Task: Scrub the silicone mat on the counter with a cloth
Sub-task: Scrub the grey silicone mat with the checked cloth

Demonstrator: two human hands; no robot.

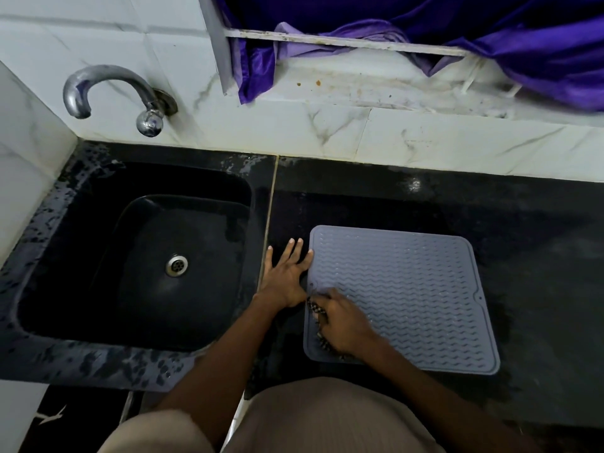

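Mat [405, 299], grey silicone, is lying flat at the counter's [523, 230] front edge, just right of the sink [81, 256]. Right hand [343, 325] is clenching a patterned cloth [314, 307] on the mat's near-left corner; left hand [287, 273], fingers spread flat, is bracing its left edge. Best worked in firm strokes along the ridges, the brace staying down.

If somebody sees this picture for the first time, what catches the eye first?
Likely the grey mat on the black counter, where the right hand grips a cloth at its near-left corner. The left hand lies flat beside it, and the purple curtain stands out above.
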